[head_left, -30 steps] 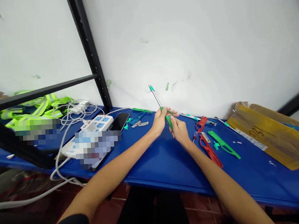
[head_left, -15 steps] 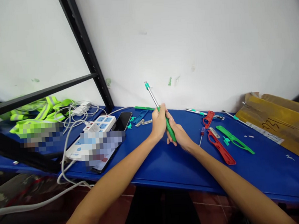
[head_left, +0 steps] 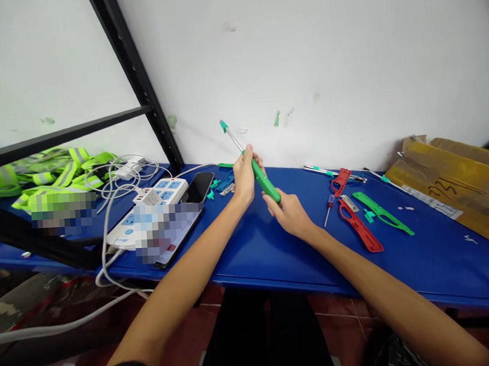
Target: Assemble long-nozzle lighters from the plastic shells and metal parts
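Both my hands hold one long tool (head_left: 264,181) with a green handle and a thin metal shaft that ends in a teal tip, slanted up and to the left above the blue table (head_left: 272,247). My left hand (head_left: 244,175) is closed round the upper end of the handle where the shaft begins. My right hand (head_left: 289,213) is closed round the lower end of the handle. To the right on the table lie a red plastic handle part (head_left: 359,231), a green handle part (head_left: 383,214) and a small screwdriver (head_left: 328,210).
A white power strip (head_left: 147,207) with tangled cables and a black phone (head_left: 198,187) lie to the left. A black rack post (head_left: 136,82) stands at the left. Yellow-green reflective vests (head_left: 43,174) are piled far left. A cardboard box (head_left: 450,188) lies at right. More shafts (head_left: 330,173) lie by the wall.
The tool has tilted further to the left and risen a little. My left hand has slid up toward the shaft, and my right hand has moved down to the handle's lower end.
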`<state>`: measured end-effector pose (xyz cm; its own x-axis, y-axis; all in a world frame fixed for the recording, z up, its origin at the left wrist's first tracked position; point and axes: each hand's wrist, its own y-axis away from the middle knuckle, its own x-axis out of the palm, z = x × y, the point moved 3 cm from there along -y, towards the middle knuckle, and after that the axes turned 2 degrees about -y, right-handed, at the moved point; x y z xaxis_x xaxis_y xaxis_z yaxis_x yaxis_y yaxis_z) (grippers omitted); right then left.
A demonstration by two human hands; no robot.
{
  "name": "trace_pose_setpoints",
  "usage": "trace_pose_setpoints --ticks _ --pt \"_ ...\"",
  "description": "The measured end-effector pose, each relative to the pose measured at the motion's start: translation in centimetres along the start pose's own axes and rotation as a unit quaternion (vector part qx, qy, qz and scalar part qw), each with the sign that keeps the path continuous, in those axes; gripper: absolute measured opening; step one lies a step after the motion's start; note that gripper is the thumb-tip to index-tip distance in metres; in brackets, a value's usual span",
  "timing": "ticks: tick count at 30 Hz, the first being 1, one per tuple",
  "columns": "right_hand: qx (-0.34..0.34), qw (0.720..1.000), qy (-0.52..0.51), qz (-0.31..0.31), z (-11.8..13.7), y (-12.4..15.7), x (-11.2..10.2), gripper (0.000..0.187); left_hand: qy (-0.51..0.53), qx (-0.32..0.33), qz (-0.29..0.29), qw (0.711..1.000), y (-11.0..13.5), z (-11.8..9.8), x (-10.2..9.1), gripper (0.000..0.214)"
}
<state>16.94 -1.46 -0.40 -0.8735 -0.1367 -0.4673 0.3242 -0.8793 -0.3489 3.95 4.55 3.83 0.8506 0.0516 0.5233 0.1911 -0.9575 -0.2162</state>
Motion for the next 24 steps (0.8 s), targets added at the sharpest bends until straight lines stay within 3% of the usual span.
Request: trace_pose_setpoints --ticks 2,5,7,11,15,17,20,24 --pt "0.022 0.987 -0.159 0.022 0.3 0.0 -0.2 0.048 0.02 -0.024 0.049 0.998 0.1 -0.2 0.5 0.055" --pt "0.04 0.944 -0.322 0.064 0.6 0.0 -0.2 0.051 0.073 -0.058 0.054 0.994 0.4 -0.7 0.9 0.055" --pt "0.066 0.915 -0.383 0.109 0.4 -0.1 0.1 0.044 0.113 -0.08 0.06 0.989 0.7 -1.0 1.1 0.053" --pt "0.13 0.867 -0.447 0.177 -0.4 0.0 1.0 0.031 0.101 -0.141 0.133 0.976 1.4 -1.1 1.8 0.061" --pt "0.123 0.872 -0.453 0.142 -0.1 0.1 1.3 0.03 0.056 -0.141 0.12 0.981 1.9 -1.2 2.1 0.069" --pt "0.121 0.871 -0.46 0.122 0.3 0.2 1.5 0.039 0.049 -0.13 0.125 0.982 2.1 -1.4 2.3 0.069" --pt "0.122 0.875 -0.457 0.098 0.8 0.4 1.9 0.054 0.05 -0.117 0.158 0.979 2.2 -1.7 2.6 0.069" --pt "0.106 0.895 -0.428 0.067 1.1 0.4 1.5 0.06 0.07 -0.105 0.228 0.965 2.3 -2.0 2.6 0.06"
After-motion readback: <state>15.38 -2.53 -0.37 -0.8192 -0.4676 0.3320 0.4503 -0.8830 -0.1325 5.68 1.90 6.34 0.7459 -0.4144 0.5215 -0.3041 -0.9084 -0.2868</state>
